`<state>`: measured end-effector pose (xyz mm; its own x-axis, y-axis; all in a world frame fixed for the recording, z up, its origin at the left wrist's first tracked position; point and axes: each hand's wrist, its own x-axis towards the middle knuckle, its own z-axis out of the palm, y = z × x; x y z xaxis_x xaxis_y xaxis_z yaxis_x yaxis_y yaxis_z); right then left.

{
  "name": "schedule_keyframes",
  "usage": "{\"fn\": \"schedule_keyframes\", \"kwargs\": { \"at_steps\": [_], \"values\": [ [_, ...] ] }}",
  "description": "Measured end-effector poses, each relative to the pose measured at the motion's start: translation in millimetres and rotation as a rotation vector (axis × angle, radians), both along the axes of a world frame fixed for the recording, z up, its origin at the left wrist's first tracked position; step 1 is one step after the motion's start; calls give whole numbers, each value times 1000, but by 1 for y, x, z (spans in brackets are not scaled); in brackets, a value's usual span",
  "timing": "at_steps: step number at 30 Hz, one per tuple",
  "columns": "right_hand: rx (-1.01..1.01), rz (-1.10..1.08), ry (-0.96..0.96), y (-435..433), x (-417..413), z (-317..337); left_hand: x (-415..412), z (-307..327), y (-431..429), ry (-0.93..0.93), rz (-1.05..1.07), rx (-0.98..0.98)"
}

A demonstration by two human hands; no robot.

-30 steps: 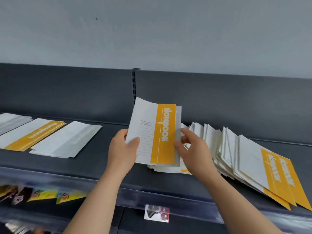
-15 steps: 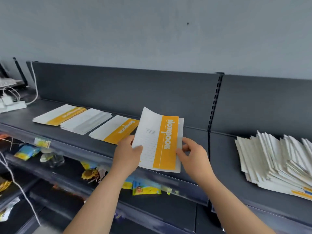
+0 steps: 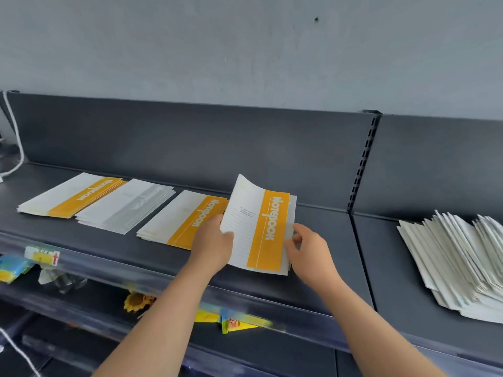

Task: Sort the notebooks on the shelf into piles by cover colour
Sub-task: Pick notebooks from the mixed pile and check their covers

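Note:
I hold a small stack of notebooks [image 3: 261, 227] tilted up above the dark shelf [image 3: 326, 273]; the top one is white with an orange band. My left hand [image 3: 213, 244] grips its left edge, thumb on the cover. My right hand [image 3: 307, 250] pinches the right edge. On the shelf to the left lie three piles: an orange-band pile [image 3: 69, 197] at far left, a grey-band pile [image 3: 125, 206] beside it, and another orange-band pile [image 3: 182, 219] just left of my left hand. A fanned heap of unsorted notebooks [image 3: 457, 257] lies at the right.
A slotted upright [image 3: 363, 164] divides the shelf's back panel. White cables [image 3: 12, 137] hang at the far left. The lower shelf holds colourful packets [image 3: 231, 321] and a price label [image 3: 42, 254] sits on the shelf's front rail.
My view has swung left, away from the unsorted heap. Both hands have carried the held notebooks left, close to the third pile. The grip looks unchanged.

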<state>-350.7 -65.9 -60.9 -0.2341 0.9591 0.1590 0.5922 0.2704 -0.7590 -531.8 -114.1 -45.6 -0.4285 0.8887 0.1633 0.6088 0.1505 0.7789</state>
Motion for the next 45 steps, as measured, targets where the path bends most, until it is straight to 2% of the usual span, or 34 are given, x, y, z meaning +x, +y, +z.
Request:
{"fn": "schedule_keyframes", "kwargs": {
  "at_steps": [5,9,13,17,20,23,25,29,35,40,45],
  "values": [
    [-7,6,-111,22,-6,-5,-8,-11,28,110,44,-62],
    [10,2,-232,34,-7,-14,-16,-26,37,130,46,-95],
    [61,19,-302,41,-9,-10,-20,-27,34,59,73,29],
    [66,26,-207,37,-28,2,-28,-12,25,-170,68,163],
    [30,59,-65,31,-50,14,-44,0,18,-358,75,247],
    [-16,62,76,27,-78,19,-67,5,13,-435,86,267],
    [-21,52,98,26,-97,19,-84,5,10,-384,95,243],
    [-24,36,37,22,-137,17,-122,3,5,-154,87,184],
    [50,-45,-208,22,-182,1,-178,-20,13,91,56,49],
    [64,-64,-355,21,-196,-13,-193,-32,15,280,63,-49],
    [103,-73,-448,19,-200,-14,-195,-29,12,376,41,-118]
  ]
}}
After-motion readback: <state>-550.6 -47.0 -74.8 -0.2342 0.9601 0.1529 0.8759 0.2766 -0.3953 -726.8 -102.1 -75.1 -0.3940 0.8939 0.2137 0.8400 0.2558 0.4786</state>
